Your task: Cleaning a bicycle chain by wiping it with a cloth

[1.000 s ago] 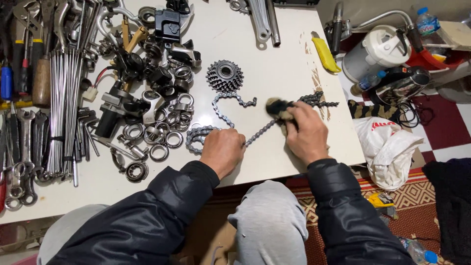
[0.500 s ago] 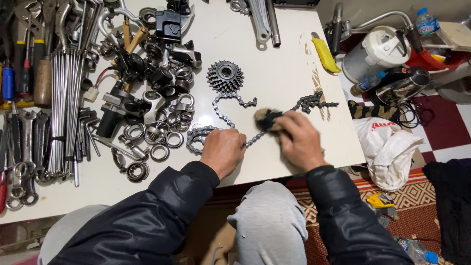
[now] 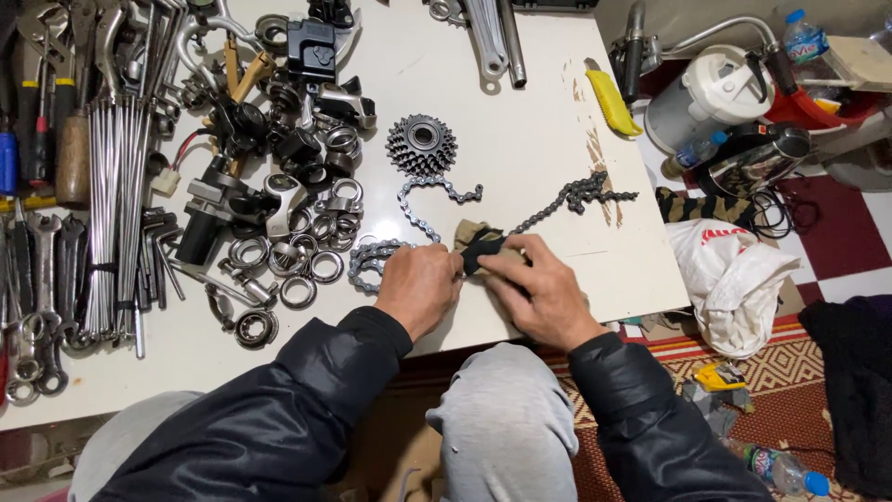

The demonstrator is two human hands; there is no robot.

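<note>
On the white worktable (image 3: pixel 548 121) we press our left hand (image 3: pixel 418 286) closed over a grey steel bicycle chain (image 3: pixel 567 197), which runs toward two o'clock. Our right hand (image 3: pixel 539 284) pinches a grimy tan-and-black rag (image 3: pixel 476 244) around it. A toothed steel sprocket cluster (image 3: pixel 421 144) sits at twelve.

A single head-worn camera looks steeply down from above the seated person's knees, close over the white desk (image 3: pixel 548 112), its near edge across mid-frame, patterned floor at right.
</note>
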